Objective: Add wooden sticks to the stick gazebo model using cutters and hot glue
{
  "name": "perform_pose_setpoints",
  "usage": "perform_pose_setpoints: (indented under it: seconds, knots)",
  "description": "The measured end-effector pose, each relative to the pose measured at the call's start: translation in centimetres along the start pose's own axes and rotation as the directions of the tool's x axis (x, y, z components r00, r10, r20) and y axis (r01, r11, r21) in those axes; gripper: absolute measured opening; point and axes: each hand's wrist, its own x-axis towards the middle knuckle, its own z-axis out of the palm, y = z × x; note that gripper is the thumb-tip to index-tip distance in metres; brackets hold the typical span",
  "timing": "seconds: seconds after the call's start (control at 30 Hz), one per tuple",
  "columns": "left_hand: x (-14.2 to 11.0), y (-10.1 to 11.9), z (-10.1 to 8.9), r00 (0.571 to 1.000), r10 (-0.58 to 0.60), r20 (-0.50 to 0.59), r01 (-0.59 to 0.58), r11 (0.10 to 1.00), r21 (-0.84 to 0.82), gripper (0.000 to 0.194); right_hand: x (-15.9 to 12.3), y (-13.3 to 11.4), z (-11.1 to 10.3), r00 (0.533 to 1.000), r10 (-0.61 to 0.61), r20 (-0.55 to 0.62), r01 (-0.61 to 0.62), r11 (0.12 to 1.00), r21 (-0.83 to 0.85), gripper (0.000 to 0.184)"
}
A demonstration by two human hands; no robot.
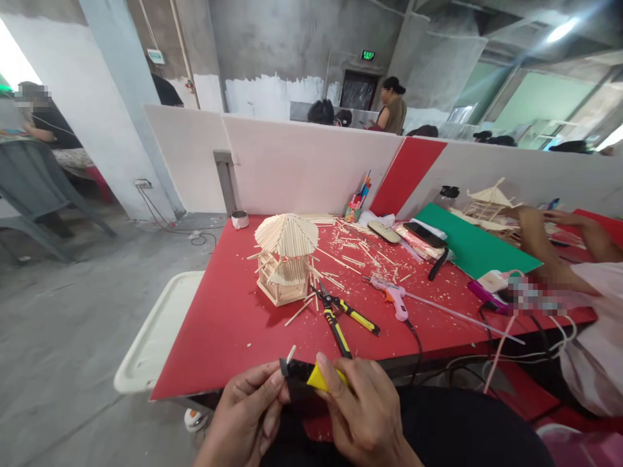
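Note:
My left hand (pixel 250 408) pinches a thin wooden stick (pixel 291 353) whose pale end shows above the fingers. My right hand (pixel 363 408) is closed around a hand tool with a yellow handle (pixel 318 376), a black neck and a grey tip; its exact kind is unclear. The tip meets the stick at my left fingertips, just off the table's front edge. Beyond my hands stands a small pavilion model (pixel 287 259) made of wooden sticks, with a pointed roof. Pliers with black and yellow handles (pixel 335 318) lie beside it, handles spread.
A pink glue gun (pixel 392 298) with a long glue stick and cord lies on the red table (pixel 219 337). Stick scraps, a pen cup (pixel 354 206), a tape roll (pixel 240 219) and a green board (pixel 474 240) are farther back. At right, another person's arms (pixel 535 240) work at a second model.

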Motion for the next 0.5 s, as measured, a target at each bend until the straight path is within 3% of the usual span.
perform_pose_setpoints:
  seconds: [0.13,0.2,0.3,0.5]
  knots:
    - [-1.0,-0.8,-1.6,0.997,-0.038,-0.070,0.040,0.999,0.021,0.038,0.0,-0.3,-0.8,0.999,0.034,-0.010,-0.034,0.999,0.012,0.043]
    - [-0.8,-0.7,-1.8,0.996,0.003,-0.088,-0.001,1.000,0.022,0.037,0.5,-0.4,-1.4,0.999,0.049,-0.007,-0.049,0.999,0.014,0.043]
    - [0.2,-0.1,-1.1,0.995,0.099,-0.030,-0.099,0.995,-0.002,0.035,1.6,-0.5,-2.1,0.997,0.074,-0.002,-0.074,0.997,0.028,0.043]
    - [1.4,0.2,0.1,0.996,0.084,-0.007,-0.084,0.996,-0.013,0.036,2.0,-0.7,-1.4,0.996,0.034,0.081,-0.039,0.997,0.072,0.051]
